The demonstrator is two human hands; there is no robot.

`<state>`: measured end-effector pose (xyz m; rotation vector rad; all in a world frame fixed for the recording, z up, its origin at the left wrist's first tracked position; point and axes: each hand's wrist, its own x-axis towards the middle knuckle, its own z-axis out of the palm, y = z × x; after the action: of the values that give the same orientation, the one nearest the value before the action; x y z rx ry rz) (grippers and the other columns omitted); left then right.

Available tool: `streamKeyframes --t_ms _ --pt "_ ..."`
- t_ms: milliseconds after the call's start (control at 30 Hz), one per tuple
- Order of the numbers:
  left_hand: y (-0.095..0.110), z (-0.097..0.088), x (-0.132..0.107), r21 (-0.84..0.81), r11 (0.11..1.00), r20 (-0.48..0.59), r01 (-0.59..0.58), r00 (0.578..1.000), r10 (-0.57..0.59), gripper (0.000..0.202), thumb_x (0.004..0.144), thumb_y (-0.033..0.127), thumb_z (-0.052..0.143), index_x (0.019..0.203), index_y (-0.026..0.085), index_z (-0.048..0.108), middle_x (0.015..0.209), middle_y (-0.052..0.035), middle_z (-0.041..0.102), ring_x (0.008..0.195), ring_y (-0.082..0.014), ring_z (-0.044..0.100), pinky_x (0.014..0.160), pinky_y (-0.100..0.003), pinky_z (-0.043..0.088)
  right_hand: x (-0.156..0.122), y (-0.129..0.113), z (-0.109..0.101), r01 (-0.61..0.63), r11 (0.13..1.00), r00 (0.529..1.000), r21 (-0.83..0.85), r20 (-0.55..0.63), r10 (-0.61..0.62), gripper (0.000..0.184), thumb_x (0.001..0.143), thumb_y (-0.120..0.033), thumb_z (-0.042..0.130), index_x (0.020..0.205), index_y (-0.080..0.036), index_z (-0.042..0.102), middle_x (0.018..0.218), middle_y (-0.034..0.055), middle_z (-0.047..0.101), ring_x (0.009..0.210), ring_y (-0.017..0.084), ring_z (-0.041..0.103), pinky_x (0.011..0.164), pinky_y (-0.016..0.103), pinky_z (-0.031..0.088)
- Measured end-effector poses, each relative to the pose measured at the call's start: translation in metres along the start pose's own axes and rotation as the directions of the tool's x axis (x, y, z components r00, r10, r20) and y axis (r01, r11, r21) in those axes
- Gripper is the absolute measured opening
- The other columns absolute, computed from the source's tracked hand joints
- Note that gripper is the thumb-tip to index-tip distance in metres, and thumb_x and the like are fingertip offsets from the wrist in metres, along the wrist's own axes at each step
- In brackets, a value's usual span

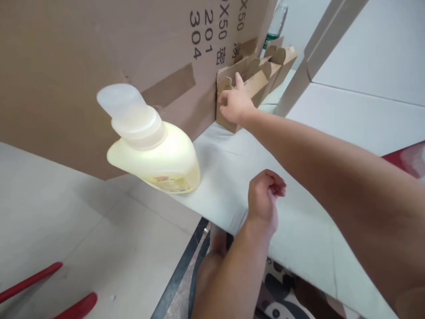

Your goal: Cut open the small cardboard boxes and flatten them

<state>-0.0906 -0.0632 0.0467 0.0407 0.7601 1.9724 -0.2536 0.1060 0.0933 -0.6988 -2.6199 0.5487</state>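
Note:
My right hand [236,103] reaches out to the near end of an open brown cardboard box [227,118] on the white table. One finger points up along the box's opening while the others curl at its near wall; the contact is partly hidden. Closer to me, my left hand [265,195] hovers over the tabletop, its fingers curled in and nothing visible in them. To its left stands a pale yellow bottle [169,155] with a wide translucent cap [136,113], near the table edge.
A large printed carton [83,66] rises behind the bottle. Beyond the near box are more cut cardboard boxes [283,62] and a clear bottle with green [277,22]. The white table [222,177] borders a tiled floor [99,235] with red legs [78,305] at lower left.

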Motion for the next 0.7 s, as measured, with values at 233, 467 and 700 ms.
streamKeyframes --t_ms 233,467,700 --pt "0.006 -0.003 0.001 0.038 0.999 0.003 -0.022 1.0 0.022 0.007 0.061 0.023 0.054 0.054 0.02 0.054 0.059 -0.004 0.05 0.058 -0.0139 0.04 0.059 -0.032 0.031 0.027 0.032 -0.003 0.025 1.0 0.998 -0.016 -0.051 -0.026 0.008 0.083 -0.024 0.066 0.084 -0.016 0.069 0.122 0.014 0.059 0.117 0.037 0.06 0.107 0.061 0.045" --pt "0.01 -0.004 -0.003 0.254 0.919 -0.134 -0.303 0.93 0.343 0.013 0.067 0.018 0.046 0.054 0.02 0.051 0.057 -0.0015 0.048 0.057 -0.0132 0.043 0.057 -0.029 0.033 -0.059 0.037 -0.052 0.108 0.972 0.99 -0.21 -0.069 -0.125 0.022 0.082 -0.016 0.056 0.096 -0.017 0.072 0.123 0.0078 0.063 0.106 0.028 0.064 0.094 0.045 0.053" --pt "0.026 -0.017 -0.003 0.556 0.549 -0.177 -0.625 0.556 0.812 0.012 0.084 0.024 0.05 0.088 0.022 0.06 0.094 -0.0016 0.06 0.097 -0.0165 0.058 0.085 -0.028 0.042 -0.29 0.046 -0.123 0.281 0.925 0.875 -0.255 -0.327 -0.356 0.012 0.082 -0.02 0.057 0.077 -0.025 0.067 0.093 0.0067 0.071 0.075 0.019 0.067 0.063 0.033 0.054"
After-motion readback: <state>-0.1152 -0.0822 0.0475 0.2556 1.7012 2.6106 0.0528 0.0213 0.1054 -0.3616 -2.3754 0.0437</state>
